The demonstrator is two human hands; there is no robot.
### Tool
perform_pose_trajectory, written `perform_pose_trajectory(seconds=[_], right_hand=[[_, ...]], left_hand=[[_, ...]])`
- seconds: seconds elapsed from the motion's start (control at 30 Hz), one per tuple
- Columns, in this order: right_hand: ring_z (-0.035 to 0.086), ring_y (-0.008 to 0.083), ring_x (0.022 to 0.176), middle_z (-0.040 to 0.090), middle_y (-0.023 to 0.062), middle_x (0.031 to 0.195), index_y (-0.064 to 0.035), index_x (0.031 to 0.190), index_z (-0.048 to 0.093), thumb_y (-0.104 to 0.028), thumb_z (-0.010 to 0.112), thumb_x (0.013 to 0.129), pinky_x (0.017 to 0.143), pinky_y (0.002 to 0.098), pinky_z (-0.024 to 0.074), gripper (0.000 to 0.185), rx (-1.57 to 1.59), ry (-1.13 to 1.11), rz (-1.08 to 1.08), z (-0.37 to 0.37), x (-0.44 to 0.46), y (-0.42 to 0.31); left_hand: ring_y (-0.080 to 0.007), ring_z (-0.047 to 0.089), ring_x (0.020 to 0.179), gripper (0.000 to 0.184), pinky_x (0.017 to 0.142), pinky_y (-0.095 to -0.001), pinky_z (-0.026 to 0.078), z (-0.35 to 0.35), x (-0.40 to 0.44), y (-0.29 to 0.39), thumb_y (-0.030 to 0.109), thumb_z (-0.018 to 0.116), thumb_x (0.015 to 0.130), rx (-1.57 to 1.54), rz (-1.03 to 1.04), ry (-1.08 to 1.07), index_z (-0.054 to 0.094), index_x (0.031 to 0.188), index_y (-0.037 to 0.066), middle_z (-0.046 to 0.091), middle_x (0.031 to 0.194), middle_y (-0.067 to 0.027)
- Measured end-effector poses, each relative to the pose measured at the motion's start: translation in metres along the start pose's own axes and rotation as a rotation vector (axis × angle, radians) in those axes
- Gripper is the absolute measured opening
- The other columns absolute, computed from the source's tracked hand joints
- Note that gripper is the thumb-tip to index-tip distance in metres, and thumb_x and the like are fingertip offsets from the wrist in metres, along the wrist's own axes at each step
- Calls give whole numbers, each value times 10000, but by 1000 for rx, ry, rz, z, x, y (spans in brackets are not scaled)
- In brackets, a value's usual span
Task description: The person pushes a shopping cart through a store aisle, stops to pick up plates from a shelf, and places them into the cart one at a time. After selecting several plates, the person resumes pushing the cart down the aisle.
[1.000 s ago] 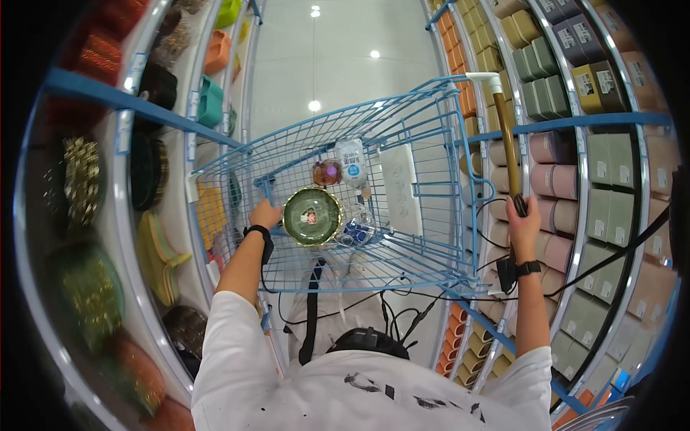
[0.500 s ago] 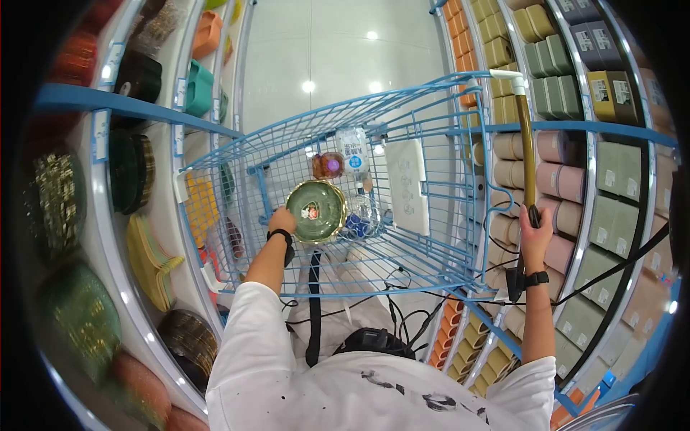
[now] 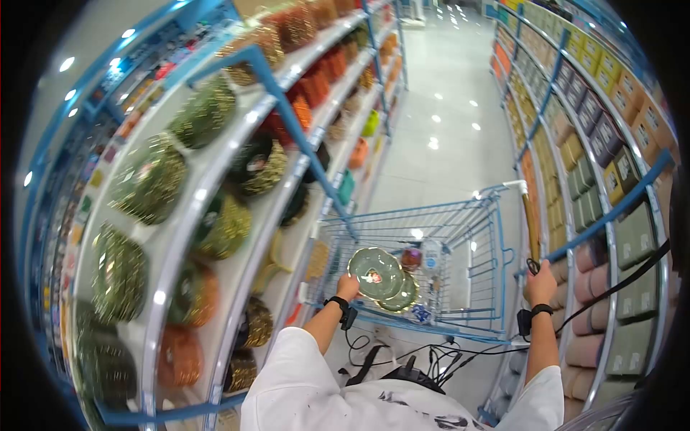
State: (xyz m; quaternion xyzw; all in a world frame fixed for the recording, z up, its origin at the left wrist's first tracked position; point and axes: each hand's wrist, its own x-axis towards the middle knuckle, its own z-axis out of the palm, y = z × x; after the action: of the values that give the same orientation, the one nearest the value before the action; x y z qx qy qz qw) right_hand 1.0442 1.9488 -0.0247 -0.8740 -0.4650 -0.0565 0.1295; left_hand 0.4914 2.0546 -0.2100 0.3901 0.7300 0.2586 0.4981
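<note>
My left hand point(image 3: 348, 287) pinches the left edge of a green plate point(image 3: 384, 269) with a gold scalloped rim and a small label at its middle. It is over the blue wire shopping cart point(image 3: 467, 332). Beneath it, partly covered, a second green dish point(image 3: 404, 296) shows inside the cart. My right hand point(image 3: 540, 284) is closed around the cart's brown handle bar point(image 3: 532, 223). Close to the dishes in the cart are a dark reddish container point(image 3: 411, 258), a white-and-blue package point(image 3: 431, 253) and something blue in clear wrapping point(image 3: 421, 312).
Shelves of green and gold dishes point(image 3: 151, 176) curve along the left. On the right, shelves hold boxes point(image 3: 636, 230) and pink rolled-looking goods point(image 3: 591, 287). The tiled aisle floor point(image 3: 424, 165) stretches ahead. Black cables point(image 3: 438, 359) run near my waist and right wrist.
My view has tilted up and turned toward the left shelves. The plate in my left hand has risen off the other dish, which now shows beneath it. My right hand remains on the handle.
</note>
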Motion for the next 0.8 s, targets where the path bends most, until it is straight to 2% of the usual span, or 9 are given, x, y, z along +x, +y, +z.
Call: perform_pose_trajectory(seconds=[0.13, 0.33, 0.43, 0.5, 0.57, 0.6, 0.67, 0.73, 0.8], right_hand=[[650, 413, 797, 668, 206, 835, -56, 978, 518, -254, 684, 816, 681, 501, 511, 305, 76, 38, -52, -7, 0, 0], [650, 419, 862, 675, 224, 925, -60, 1080, 522, -233, 710, 799, 744, 507, 513, 380, 128, -22, -15, 3, 3, 12], [652, 417, 868, 675, 223, 927, -48, 1054, 521, -212, 705, 802, 752, 500, 516, 352, 155, 8, -38, -7, -1, 5], [652, 416, 870, 674, 224, 923, -35, 1025, 524, -192, 704, 800, 755, 491, 520, 329, 161, 28, -46, -11, -3, 8], [652, 419, 881, 675, 223, 937, -32, 1037, 521, -191, 690, 813, 763, 488, 520, 322, 171, 11, -33, -6, -3, 10], [652, 419, 881, 675, 223, 937, -32, 1037, 521, -191, 690, 813, 763, 488, 520, 322, 173, 9, -34, -6, -4, 8], [651, 422, 885, 676, 222, 944, -34, 1044, 525, -198, 687, 816, 769, 492, 520, 324, 184, -3, -40, -10, -5, 8], [652, 421, 886, 676, 223, 942, -36, 1042, 530, -202, 686, 817, 772, 492, 521, 321, 162, -11, -32, -15, -4, 7], [653, 420, 886, 677, 223, 940, -38, 1040, 535, -207, 685, 817, 775, 493, 522, 317, 148, -17, -16, -16, -6, 4]], left_hand=[[-212, 659, 550, 333, 443, -320, 525, -89, -88, 45, 294, 473, 970, -131, 175, 14, 581, 982, -20, 661, 754, -113], [-130, 548, 456, 322, 400, -266, 430, -231, -237, 111, 296, 478, 992, -233, 454, 277, 618, 916, 15, 612, 661, -47], [-121, 602, 717, 317, 666, -295, 484, -302, -294, 131, 249, 476, 996, -205, 712, 495, 670, 924, 8, 656, 774, -44], [-130, 625, 779, 329, 697, -287, 490, -322, -381, 179, 242, 457, 993, -299, 709, 473, 670, 983, -9, 687, 860, -68], [-148, 635, 754, 328, 711, -291, 503, -360, -421, 197, 257, 462, 985, 22, 903, 724, 671, 1009, 4, 686, 857, -73], [-139, 634, 736, 316, 658, -269, 506, -377, -436, 208, 267, 480, 979, -199, 842, 744, 663, 1027, 15, 685, 852, -73], [-131, 623, 647, 300, 542, -250, 484, -420, -455, 220, 259, 481, 979, 23, 942, 960, 646, 1061, 23, 682, 832, -69], [-119, 595, 545, 280, 432, -247, 432, -452, -468, 240, 259, 474, 978, -245, 800, 1052, 632, 1028, 33, 675, 797, -72], [-122, 579, 511, 273, 415, -256, 418, -505, -462, 240, 261, 478, 973, -223, 755, 1084, 622, 1008, 33, 669, 776, -74]])
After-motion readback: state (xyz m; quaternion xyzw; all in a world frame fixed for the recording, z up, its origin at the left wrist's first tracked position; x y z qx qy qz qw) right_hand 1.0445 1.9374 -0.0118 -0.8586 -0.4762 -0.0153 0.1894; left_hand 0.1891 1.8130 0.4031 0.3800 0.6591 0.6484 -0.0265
